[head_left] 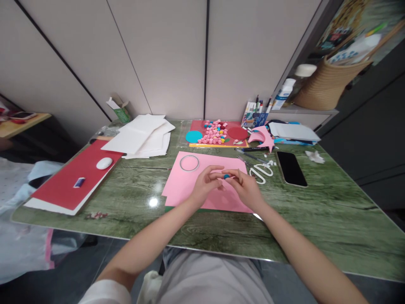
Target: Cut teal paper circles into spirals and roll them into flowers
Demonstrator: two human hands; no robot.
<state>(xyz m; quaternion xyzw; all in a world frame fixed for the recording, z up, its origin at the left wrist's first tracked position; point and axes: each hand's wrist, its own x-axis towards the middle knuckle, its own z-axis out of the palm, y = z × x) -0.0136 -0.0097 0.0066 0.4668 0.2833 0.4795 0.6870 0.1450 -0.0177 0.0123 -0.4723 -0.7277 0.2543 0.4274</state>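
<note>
Both hands meet above a pink sheet of paper (180,185) in the middle of the table. Between the fingertips of my right hand (245,188) is a small blue piece (226,176), pinched by thumb and finger. My left hand (207,183) has its fingers curled, their tips touching or very near the same blue piece; whether it grips anything is unclear. A thin round ring (190,169) lies on the pink sheet to the upper left of the hands. Behind the sheet, many small pink pieces (213,134), with some blue and yellow ones, lie on a red sheet.
A phone (291,169) and a white looped strip (261,172) lie to the right. Pens and pink paper scraps (262,136) are behind. On the left are white papers (136,135) and a red sheet (69,169) bearing a white mouse (104,163) and an eraser (79,182).
</note>
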